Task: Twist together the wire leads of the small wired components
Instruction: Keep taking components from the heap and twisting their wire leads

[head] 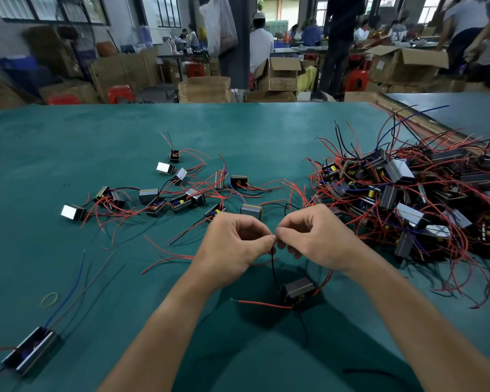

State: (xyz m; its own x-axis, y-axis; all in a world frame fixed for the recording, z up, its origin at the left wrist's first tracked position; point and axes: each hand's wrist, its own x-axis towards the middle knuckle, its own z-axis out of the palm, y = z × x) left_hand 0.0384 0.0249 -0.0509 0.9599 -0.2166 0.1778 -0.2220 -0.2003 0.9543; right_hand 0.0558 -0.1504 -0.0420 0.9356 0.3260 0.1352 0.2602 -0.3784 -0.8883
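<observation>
A small dark boxy component (299,290) hangs just above the green table (68,154) below my hands. Its black lead (274,268) runs up to my fingertips. My left hand (232,244) and my right hand (311,236) meet tip to tip and pinch the top of that lead between thumb and forefinger. A red lead (263,304) sticks out to the left of the component and another red one curves off to the right. The wire ends between my fingers are hidden.
A big tangled heap of components with red, black and blue wires (413,193) fills the right side. Several loose components (164,199) lie spread at centre left. A longer module (31,352) sits at the near left beside a yellow rubber band (49,299).
</observation>
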